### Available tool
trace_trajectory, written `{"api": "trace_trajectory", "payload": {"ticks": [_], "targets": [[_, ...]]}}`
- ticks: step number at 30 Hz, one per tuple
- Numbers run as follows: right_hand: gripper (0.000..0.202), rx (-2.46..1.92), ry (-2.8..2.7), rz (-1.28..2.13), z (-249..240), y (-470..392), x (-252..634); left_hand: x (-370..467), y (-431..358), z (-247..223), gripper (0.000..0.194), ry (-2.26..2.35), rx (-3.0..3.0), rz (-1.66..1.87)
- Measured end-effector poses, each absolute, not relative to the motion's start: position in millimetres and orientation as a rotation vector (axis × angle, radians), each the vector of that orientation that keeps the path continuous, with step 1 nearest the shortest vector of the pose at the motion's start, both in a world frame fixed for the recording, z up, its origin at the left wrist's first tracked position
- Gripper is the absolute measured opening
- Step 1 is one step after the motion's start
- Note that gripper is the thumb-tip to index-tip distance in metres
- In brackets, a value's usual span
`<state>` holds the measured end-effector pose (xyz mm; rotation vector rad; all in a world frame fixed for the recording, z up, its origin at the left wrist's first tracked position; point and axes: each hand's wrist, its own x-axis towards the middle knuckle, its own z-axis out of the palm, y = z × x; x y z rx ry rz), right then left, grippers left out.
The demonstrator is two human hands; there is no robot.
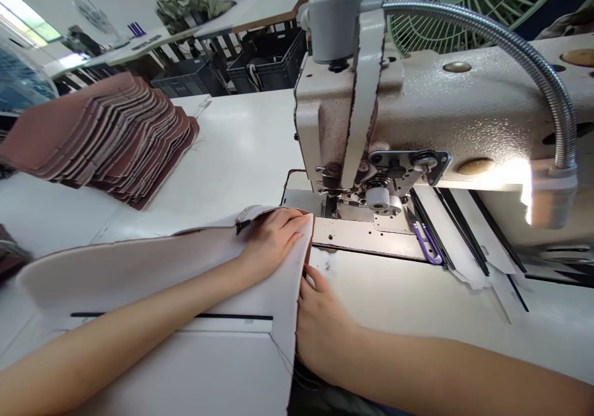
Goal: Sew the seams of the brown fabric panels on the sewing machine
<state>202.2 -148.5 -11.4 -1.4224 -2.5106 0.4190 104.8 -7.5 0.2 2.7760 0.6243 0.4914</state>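
A large white-backed fabric piece [223,354] with a reddish-brown edge lies across the table's near left, bent upward along its far side. A black strip [236,316] crosses it. My left hand [273,242] presses on its upper right corner, fingers together over the folded layers. My right hand [322,323] holds the right edge, fingers curled around it and partly hidden by the cloth. The corner is just in front of the needle area of a sewing machine [332,205], a little to its left.
A stack of reddish-brown pieces [130,137] stands at the left. Purple snips [427,239] and black-edged white strips [459,236] lie under the machine arm. Behind are dark crates [273,63] and a green fan [464,7]; a flexible lamp [552,193] hangs at right.
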Motion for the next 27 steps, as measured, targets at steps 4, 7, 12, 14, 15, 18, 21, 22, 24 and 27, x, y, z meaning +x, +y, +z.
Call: {"api": "trace_trajectory", "payload": {"ticks": [4, 7, 12, 14, 15, 18, 21, 22, 24, 27], "targets": [[0.032, -1.408, -2.484, 0.322, -13.0, -149.7, 203.7, 98.9, -6.1, 2.6, 0.03, 0.722, 2.803, 0.383], [0.039, -1.408, -2.478, 0.288, -13.2, -150.4, 204.6, 94.0, -4.5, 2.0, 0.031, 0.769, 2.82, 0.327], [0.033, -1.391, -2.504, 0.324, -12.3, -149.3, 205.3, 96.4, -3.9, -2.7, 0.032, 0.671, 2.824, 0.488], [0.026, -1.387, -2.51, 0.366, -11.8, -148.7, 205.1, 100.6, -4.1, -4.0, 0.031, 0.63, 2.831, 0.527], [0.024, -1.391, -2.508, 0.382, -11.5, -148.4, 204.8, 102.5, -4.1, -4.3, 0.031, 0.612, 2.839, 0.537], [0.02, -1.411, -2.498, 0.394, -11.4, -147.9, 203.2, 106.0, -4.1, -4.3, 0.031, 0.572, 2.863, 0.537], [0.02, -1.419, -2.489, 0.378, -11.8, -147.9, 201.9, 105.9, -3.9, -4.3, 0.031, 0.563, 2.864, 0.53], [0.02, -1.421, -2.484, 0.372, -11.9, -148.1, 201.8, 105.7, -3.8, -4.5, 0.031, 0.562, 2.861, 0.531], [0.021, -1.428, -2.47, 0.364, -11.8, -148.3, 202.0, 105.2, -3.6, -5.1, 0.03, 0.556, 2.859, 0.545], [0.021, -1.442, -2.47, 0.367, -10.4, -148.2, 202.7, 105.3, -3.0, -5.8, 0.03, 0.533, 2.856, 0.566]]}}
